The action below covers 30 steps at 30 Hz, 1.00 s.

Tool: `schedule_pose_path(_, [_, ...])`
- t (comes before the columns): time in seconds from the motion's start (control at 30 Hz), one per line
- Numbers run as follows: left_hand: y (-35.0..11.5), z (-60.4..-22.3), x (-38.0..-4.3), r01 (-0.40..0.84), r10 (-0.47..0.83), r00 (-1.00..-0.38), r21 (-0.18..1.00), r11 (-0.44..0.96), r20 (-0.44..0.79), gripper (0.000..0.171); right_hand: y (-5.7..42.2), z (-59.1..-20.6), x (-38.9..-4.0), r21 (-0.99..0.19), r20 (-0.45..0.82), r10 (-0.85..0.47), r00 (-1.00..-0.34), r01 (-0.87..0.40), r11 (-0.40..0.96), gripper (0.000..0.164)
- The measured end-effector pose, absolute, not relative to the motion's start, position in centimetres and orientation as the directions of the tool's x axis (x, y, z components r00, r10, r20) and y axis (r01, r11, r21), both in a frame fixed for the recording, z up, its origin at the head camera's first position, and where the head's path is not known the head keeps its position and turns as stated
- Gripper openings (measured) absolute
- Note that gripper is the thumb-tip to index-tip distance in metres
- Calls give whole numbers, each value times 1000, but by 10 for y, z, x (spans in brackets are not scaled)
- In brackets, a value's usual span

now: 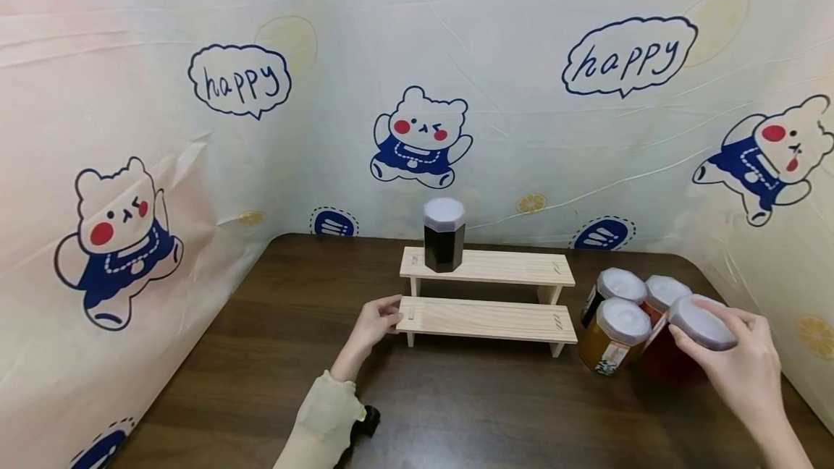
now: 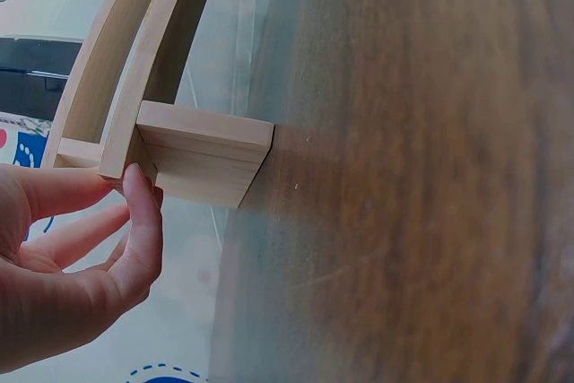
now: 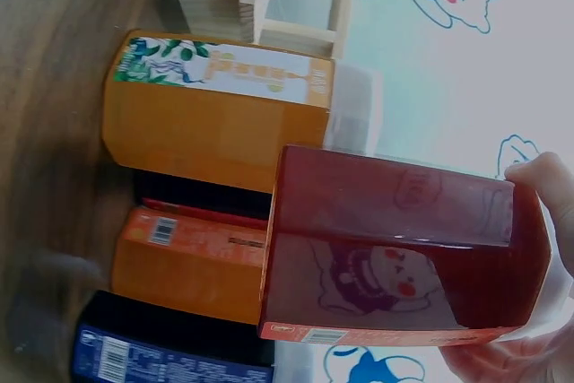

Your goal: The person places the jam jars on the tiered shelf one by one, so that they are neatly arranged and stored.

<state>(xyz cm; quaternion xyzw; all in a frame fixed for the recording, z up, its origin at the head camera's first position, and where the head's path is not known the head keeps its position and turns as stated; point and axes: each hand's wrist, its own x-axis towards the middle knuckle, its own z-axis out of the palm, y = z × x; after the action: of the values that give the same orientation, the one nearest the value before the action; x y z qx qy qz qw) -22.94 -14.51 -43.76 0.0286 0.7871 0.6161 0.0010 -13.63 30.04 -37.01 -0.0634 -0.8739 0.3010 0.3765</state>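
My left hand (image 1: pixel 376 324) pinches the left end of the lower board of a two-step wooden rack (image 1: pixel 485 318), thumb and fingers at its corner in the left wrist view. On the upper board's left part stands a dark jar (image 1: pixel 444 241) with a whitish octagonal lid. At the right, my right hand (image 1: pixel 743 353) grips a dark red jar (image 3: pixel 395 248) by its pale lid (image 1: pixel 702 320). In the right wrist view its base is raised off the table. Close beside it stand an amber jar (image 3: pixel 215 123) with a white label, an orange-labelled jar (image 3: pixel 193 262) and a blue-labelled dark jar (image 3: pixel 170 347).
A dark brown wooden table (image 1: pixel 293 295) carries everything. Behind and at both sides hangs a pale curtain (image 1: pixel 339 93) printed with bears and the word "happy". The jar group stands just right of the rack, near the table's right side.
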Motion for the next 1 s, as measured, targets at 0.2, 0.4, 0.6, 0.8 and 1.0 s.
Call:
schedule_pose_path(0.2, [-143,-430,-225,42,43,-999,968,248,32,36,299,-359,-135,-571,623,333,-708,-121,812,53])
schedule_pose_path(0.4, [-143,-430,-225,44,42,-999,968,249,34,36,300,-351,-135,-558,656,308,-689,-168,813,53])
schedule_pose_path(0.6, [-144,-430,-225,46,44,-998,968,245,36,36,298,-342,-133,-544,684,290,-669,-205,813,53])
schedule_pose_path(0.8, [-143,-429,-224,44,43,-998,968,246,35,36,294,-333,-132,-555,667,294,-685,-193,809,52])
schedule_pose_path(1.0, [-143,-431,-225,41,42,-999,967,252,32,36,288,-327,-137,-558,630,274,-726,-178,810,50])
